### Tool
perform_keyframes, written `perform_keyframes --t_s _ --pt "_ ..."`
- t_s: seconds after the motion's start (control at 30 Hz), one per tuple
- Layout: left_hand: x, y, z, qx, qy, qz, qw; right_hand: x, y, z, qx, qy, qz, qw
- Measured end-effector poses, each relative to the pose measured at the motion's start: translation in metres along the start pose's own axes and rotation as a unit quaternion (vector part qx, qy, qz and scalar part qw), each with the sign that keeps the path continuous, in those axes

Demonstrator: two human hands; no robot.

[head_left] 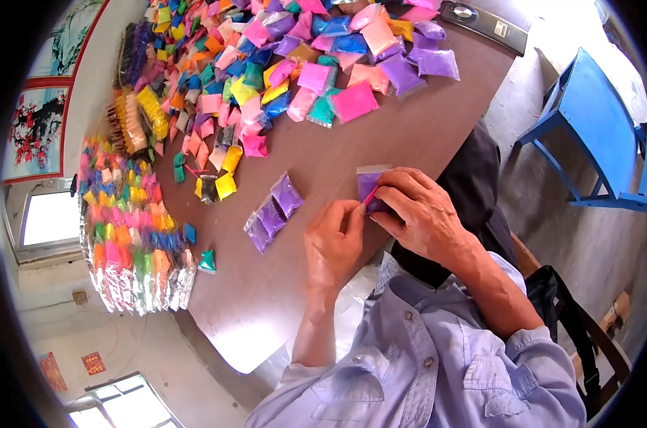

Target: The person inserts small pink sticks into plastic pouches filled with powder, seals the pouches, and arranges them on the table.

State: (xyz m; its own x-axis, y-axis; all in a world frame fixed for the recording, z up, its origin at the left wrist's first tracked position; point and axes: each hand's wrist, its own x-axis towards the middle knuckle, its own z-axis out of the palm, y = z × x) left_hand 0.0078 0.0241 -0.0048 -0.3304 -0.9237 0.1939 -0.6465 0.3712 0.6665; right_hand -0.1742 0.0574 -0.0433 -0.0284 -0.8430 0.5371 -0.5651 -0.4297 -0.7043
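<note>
A small clear bag with purple filling [370, 178] is at the table's front edge, between my hands. A slim pink stick [370, 195] lies slantwise against it. My right hand [423, 207] is closed over the bag's right side, fingertips at the stick. At the bag's left edge, my left hand [335, 239] is closed in a pinch near the stick's lower end; its fingers hide exactly what they grip. To the left, a joined strip of purple packets [273, 212] lies flat on the brown table [337, 153].
A large heap of colourful packets [255, 75] covers the far side. Bundled packets in clear wrap [134, 235] stand at the left edge. A lone teal packet [207, 261] lies near them. A dark scale-like device [484, 27] sits at the far right corner; a blue stool [594, 118] stands beyond.
</note>
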Motion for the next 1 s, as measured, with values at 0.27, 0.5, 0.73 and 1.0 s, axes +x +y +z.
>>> perform_keyframes --t_s 0.27,0.5,0.73,1.0 --pt "0.023 -0.008 -0.002 0.027 0.011 -0.012 0.999 0.002 0.0 -0.001 -0.019 -0.011 -0.012 1.0" --pt "0.019 -0.012 -0.002 0.05 0.037 0.01 0.998 0.002 0.0 -0.001 -0.032 -0.012 -0.006 0.999" --pt "-0.01 -0.016 0.001 0.03 0.065 -0.015 0.997 0.009 -0.004 0.0 -0.053 -0.02 0.016 0.998" --pt "-0.017 -0.005 -0.004 0.029 0.096 -0.016 0.995 0.01 0.002 0.002 -0.058 -0.018 0.013 0.998"
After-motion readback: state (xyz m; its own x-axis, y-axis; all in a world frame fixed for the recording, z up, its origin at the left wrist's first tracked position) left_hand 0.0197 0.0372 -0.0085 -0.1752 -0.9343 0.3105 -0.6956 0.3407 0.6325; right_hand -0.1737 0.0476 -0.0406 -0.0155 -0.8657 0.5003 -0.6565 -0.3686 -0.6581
